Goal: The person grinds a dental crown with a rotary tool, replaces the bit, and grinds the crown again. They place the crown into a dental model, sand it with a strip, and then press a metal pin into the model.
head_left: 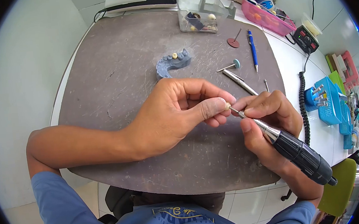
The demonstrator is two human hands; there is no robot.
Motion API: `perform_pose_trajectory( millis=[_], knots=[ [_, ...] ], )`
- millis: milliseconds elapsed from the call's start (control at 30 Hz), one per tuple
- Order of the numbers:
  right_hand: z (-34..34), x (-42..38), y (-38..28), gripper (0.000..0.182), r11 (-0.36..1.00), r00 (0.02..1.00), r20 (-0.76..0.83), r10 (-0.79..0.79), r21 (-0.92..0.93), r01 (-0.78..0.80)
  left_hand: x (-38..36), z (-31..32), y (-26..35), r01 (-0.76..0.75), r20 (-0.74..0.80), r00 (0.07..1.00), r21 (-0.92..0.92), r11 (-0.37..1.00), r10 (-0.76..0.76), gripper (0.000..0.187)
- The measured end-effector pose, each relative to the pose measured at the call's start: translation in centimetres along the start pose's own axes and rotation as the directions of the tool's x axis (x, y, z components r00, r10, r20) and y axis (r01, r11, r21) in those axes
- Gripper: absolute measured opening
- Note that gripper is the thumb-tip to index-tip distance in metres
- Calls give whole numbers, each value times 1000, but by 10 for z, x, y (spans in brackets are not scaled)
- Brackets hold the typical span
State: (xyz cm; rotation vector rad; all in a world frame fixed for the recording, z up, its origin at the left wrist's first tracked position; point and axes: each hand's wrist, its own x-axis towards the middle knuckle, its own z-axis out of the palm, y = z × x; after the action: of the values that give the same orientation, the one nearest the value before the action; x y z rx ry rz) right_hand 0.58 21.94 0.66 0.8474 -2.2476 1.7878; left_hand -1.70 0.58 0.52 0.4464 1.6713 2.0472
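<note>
My left hand (187,105) pinches a small cream dental crown (228,106) between thumb and fingertips; most of it is hidden. My right hand (270,119) grips a black and silver rotary handpiece (298,149) like a pen, its thin bit pointing left, right at the crown. Fingertips of both hands come close together around the bit. Beyond my left hand, a grey-blue dental arch model (175,63) rests on the mat, with one cream tooth (174,56) on it.
A clear plastic box (200,24) with small parts stands at the back of the brown mat (113,75). To the right lie a reddish disc (233,43), a blue mechanical pencil (253,51), a teal wheel bit (237,63) and a silver tool (239,82). A coiled cord (303,102) hangs beside blue baskets (329,100).
</note>
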Motion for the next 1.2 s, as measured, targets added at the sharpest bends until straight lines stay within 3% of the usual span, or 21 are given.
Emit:
perform_pose_trajectory(
  millis=[267, 433, 633, 1200],
  knots=[
    [-2, 0, -3, 20, 998, 998, 34, 56, -11, -56, 0, -1, 1, 32, 16, 999, 9, 999, -32, 22],
    [-4, -2, -2, 23, 991, 997, 14, 74, 108, -75, 1, -1, 1, 34, 21, 999, 9, 999, -34, 23],
    [-5, -1, -1, 20, 1000, 999, 48, 5, 7, -6, 1, 0, 2, 34, 23, 999, 8, 999, -35, 23],
    [-6, 1, -6, 18, 995, 994, 60, 95, -9, -95, 2, 0, 3, 33, 40, 999, 80, 996, -36, 22]
  ],
)
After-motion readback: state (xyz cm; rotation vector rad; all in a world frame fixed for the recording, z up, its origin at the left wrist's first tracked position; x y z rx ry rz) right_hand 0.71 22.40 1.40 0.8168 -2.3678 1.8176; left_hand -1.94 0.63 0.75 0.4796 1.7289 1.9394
